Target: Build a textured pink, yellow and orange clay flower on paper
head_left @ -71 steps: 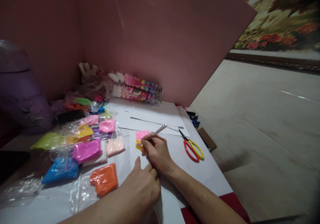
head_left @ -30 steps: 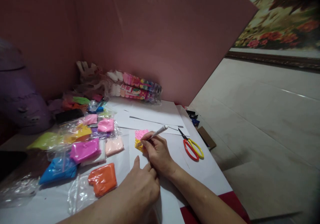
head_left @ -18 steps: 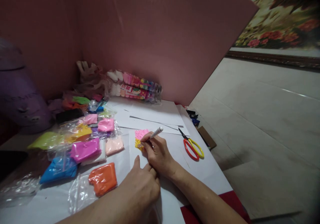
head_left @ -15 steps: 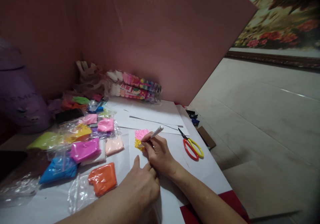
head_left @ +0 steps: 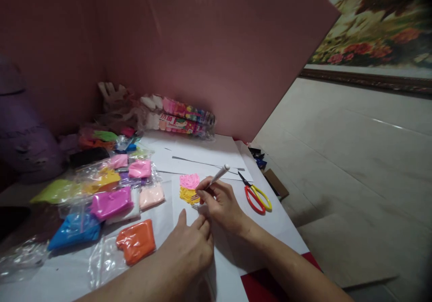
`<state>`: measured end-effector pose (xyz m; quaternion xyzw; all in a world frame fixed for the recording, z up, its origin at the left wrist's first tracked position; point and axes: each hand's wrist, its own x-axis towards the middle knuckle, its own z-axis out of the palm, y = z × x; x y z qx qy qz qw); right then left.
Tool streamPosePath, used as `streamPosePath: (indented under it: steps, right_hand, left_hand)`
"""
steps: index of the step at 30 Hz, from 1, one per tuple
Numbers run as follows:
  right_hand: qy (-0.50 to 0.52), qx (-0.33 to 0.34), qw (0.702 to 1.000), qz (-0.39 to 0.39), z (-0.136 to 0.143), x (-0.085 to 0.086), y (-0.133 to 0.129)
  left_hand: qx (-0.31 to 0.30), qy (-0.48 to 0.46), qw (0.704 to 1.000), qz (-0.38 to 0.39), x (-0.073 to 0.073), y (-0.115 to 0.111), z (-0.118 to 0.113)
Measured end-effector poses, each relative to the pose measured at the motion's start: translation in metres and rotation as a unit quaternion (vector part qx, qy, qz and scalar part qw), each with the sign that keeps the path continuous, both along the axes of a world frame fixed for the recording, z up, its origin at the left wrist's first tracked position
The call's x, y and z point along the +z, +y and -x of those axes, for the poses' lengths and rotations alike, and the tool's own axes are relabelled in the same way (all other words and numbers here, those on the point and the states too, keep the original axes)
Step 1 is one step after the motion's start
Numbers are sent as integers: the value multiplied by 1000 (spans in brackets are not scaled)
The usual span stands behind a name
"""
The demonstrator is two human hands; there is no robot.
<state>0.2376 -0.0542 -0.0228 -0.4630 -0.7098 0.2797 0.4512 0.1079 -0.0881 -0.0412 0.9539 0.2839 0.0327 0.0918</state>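
Note:
My right hand is closed round a white pen-shaped tool, its butt pointing up and right. The tool's lower end is at a small textured patch, pink clay above and yellow clay below, on white paper. My left hand rests on the paper just below the patch, thumb apart and fingers lying down, with no object visible in it. A small greyish piece shows between the patch and the left fingertips; I cannot make out what it is.
Scissors with red and yellow handles lie right of my right hand. Bagged clay, including an orange piece and a magenta piece, spreads at left. A purple bottle stands far left. Clay packs lie against the pink wall.
My right hand has shifted slightly right and down with the tool, leaving more of the yellow clay in sight. The left hand stays nearly in place. The view has moved slightly.

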Motion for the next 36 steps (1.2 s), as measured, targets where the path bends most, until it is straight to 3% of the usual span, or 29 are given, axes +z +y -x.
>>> streamPosePath:
  steps: [4, 12, 27, 36]
  right_hand:
    - [-30, -6, 998, -53, -2, -8, -3]
    - [27, -9, 1000, -1, 5, -19, -4]
    - [-32, -35, 999, -14, -4, -20, -5]
    - [-28, -45, 999, 2, -10, -16, -6]
  left_hand:
    - [14, 0, 1000, -1, -1, 1, -2]
    - [8, 13, 998, 53, 13, 1, -1]
    - [13, -9, 1000, -16, -5, 0, -1]
    - [6, -2, 1000, 2, 1, 1, 0]
